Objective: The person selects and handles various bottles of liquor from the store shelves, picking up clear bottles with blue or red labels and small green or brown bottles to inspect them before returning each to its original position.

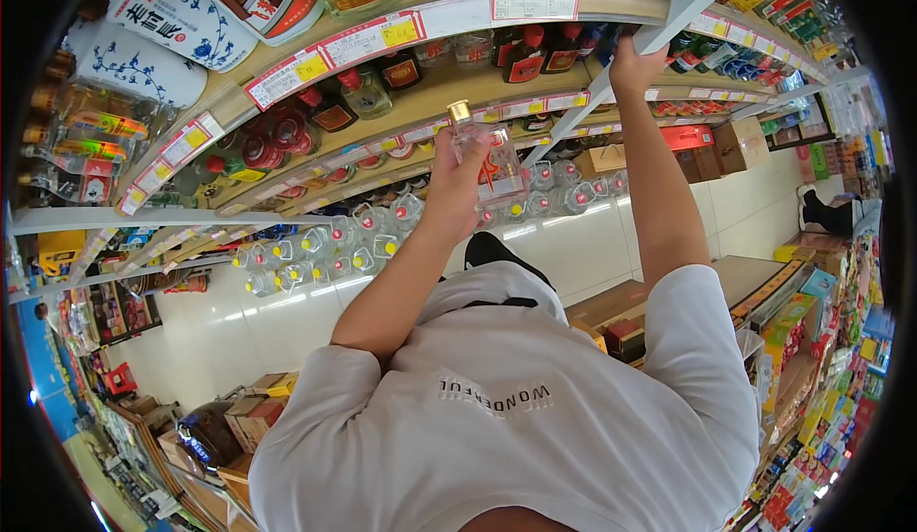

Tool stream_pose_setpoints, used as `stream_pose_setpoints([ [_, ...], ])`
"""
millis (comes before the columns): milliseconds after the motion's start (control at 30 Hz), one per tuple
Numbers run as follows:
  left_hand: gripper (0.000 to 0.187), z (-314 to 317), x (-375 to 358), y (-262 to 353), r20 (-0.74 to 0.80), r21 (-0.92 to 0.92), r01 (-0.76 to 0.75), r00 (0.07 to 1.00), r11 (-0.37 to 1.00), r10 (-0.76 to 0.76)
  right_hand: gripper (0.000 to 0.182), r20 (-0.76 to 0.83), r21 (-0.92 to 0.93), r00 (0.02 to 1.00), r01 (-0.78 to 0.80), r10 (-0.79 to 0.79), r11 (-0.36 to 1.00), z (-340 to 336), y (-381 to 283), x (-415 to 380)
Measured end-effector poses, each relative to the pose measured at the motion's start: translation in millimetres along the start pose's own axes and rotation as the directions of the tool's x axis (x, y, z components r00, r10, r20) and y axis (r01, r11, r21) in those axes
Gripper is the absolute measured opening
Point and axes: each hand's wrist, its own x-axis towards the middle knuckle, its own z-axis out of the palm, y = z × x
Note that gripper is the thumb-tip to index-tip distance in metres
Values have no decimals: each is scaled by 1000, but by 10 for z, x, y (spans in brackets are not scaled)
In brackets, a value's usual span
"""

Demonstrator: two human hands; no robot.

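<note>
A clear glass bottle (pixel 501 167) with a gold cap and red writing is in my left hand (pixel 457 177), tilted in front of the lower shelves. The fingers are wrapped round its side near the neck. My right hand (pixel 635 66) is raised to the upper shelf and grips the white shelf post (pixel 598 102) at the shelf edge; its fingertips are partly hidden. Dark bottles with red caps (pixel 525 58) stand on the shelf between the two hands.
White and blue patterned jars (pixel 181 18) fill the upper left shelf. Large clear jugs (pixel 320 242) stand on the tiled floor (pixel 248 341) below. Cardboard boxes (pixel 740 145) are at the right. Another person's dark shoe (pixel 815 209) shows at the far right.
</note>
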Motion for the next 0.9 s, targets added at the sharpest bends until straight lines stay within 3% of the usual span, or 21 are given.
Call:
stream_pose_setpoints([
  [167,43,100,69,9,16,-75,85,996,994,-84,46,25,20,997,-70,69,997,-20,14,11],
  [267,53,106,205,-46,50,-69,105,994,992,-102,46,9,12,1000,8,-8,1000,-15,92,21],
  [333,57,142,291,-79,78,-65,120,990,991,-115,45,31,65,999,-21,19,998,-23,182,12],
  [533,55,405,496,-142,-2,-65,84,996,994,-84,44,70,86,996,-64,58,994,-38,117,18],
  [833,30,569,753,-258,42,-34,13,999,999,-12,42,86,35,993,-80,77,996,-93,-61,2],
  [900,27,667,759,-231,-4,-27,1,1000,1000,-1,49,120,13,987,-105,102,994,-104,-84,26],
])
